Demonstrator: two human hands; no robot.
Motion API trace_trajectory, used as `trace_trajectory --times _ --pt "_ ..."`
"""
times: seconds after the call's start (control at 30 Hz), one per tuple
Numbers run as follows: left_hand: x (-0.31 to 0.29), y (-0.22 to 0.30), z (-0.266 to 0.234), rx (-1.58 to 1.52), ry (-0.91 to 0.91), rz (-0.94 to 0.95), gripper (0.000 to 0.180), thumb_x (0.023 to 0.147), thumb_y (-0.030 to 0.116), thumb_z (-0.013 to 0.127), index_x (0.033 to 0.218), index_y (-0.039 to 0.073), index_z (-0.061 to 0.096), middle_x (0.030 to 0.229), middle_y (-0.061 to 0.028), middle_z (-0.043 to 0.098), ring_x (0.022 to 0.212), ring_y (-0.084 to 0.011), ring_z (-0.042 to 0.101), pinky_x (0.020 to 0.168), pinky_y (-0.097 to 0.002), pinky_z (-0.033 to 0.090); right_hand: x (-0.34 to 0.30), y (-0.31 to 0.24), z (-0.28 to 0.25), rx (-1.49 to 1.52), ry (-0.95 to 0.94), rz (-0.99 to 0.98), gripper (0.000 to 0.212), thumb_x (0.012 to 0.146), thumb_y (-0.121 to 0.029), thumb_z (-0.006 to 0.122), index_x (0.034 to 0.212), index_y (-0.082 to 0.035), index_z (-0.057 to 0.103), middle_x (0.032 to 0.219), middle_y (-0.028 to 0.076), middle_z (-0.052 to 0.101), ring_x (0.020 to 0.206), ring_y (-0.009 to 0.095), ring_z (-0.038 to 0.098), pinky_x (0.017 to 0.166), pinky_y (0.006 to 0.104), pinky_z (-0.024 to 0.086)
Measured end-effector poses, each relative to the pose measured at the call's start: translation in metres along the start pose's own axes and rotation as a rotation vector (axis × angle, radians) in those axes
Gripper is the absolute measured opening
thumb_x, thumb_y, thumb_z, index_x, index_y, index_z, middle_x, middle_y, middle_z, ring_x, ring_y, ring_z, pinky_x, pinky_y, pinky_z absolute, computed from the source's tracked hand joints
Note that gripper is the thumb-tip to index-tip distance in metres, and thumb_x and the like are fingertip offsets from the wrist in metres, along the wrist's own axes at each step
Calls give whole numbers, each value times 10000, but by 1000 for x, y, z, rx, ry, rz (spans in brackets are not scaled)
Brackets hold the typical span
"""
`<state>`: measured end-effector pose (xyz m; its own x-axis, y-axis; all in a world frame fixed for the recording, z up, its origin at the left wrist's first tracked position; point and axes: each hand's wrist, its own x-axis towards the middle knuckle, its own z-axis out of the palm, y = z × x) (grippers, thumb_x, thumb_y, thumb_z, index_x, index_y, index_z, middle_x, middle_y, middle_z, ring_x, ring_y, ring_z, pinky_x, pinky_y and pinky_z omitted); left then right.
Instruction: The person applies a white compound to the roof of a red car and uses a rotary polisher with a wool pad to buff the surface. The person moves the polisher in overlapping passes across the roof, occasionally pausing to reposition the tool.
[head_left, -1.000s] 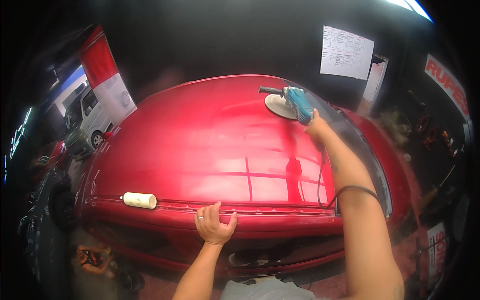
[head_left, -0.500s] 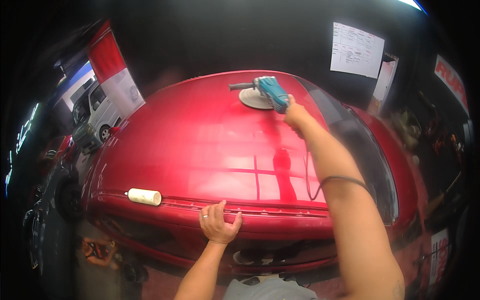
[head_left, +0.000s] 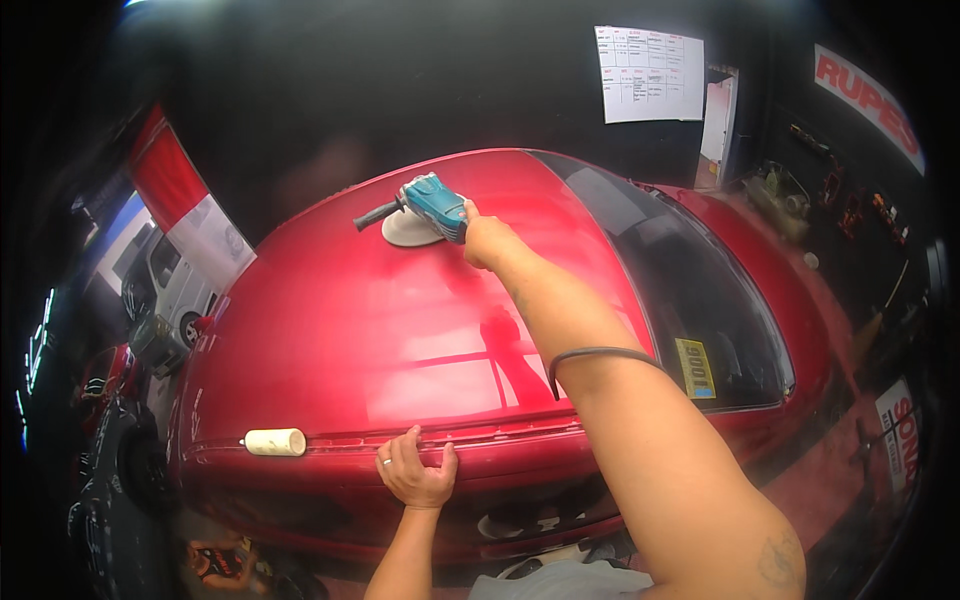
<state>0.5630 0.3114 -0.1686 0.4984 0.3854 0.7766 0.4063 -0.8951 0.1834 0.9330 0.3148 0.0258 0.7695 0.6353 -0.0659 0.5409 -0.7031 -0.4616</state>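
A teal and grey car polisher lies with its round white pad against the far part of a red car roof. My right hand is wrapped round the polisher's rear grip, arm stretched out far. The dark side handle points left with no hand on it. A dark power cord loops over my right forearm. At the near roof edge my left hand rests open, fingers spread over the trim groove. Left of it, a cream squeeze bottle lies on its side along that groove.
The car's dark windshield, with a yellow sticker, slopes off to the right. A red and white banner and a white van stand at the left. A written white sheet hangs on the dark back wall.
The polisher, held in my right hand, has moved left across the roof. The head view has shifted right, showing more windshield. My left hand stays at the roof edge.
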Motion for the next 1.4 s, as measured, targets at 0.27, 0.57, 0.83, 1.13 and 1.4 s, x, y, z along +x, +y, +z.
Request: trace_trajectory --times 0.27,0.57,0.83,1.13,1.4 --pt "1 -1 -4 9 -1 10 538 834 414 820 1200 42 688 966 -105 669 967 -363 611 902 -504 473 -21 56 -31 117 21 158 1066 938 -41 684 1788 -227 68 1280 247 758 1009 337 797 883 465 646" --pt "1 0 -7 13 -19 -8 527 821 393 818 1203 52 692 960 -98 667 966 -355 605 903 -494 472 -9 167 -62 445 31 249 1107 986 -79 789 1785 -206 34 841 126 688 601 213 637 519 437 545" --pt "3 2 -3 -5 -29 -16 525 804 379 817 1202 58 698 966 -91 669 970 -346 606 910 -488 475 5 241 -83 643 41 233 1124 964 -47 791 1764 -108 4 1047 125 647 591 187 622 480 382 554" --pt "4 1 -3 36 -18 1 540 804 438 813 1173 56 712 940 -88 663 945 -331 611 870 -480 489 -12 272 -90 644 25 260 1096 965 -81 794 1767 -153 51 921 95 641 595 154 616 472 363 551" --pt "2 1 -3 24 -20 -11 527 816 393 836 1202 61 701 961 -82 667 974 -340 608 905 -484 474 -72 274 -80 673 65 235 1148 952 -46 802 1772 -112 2 985 107 635 596 179 633 474 380 560"
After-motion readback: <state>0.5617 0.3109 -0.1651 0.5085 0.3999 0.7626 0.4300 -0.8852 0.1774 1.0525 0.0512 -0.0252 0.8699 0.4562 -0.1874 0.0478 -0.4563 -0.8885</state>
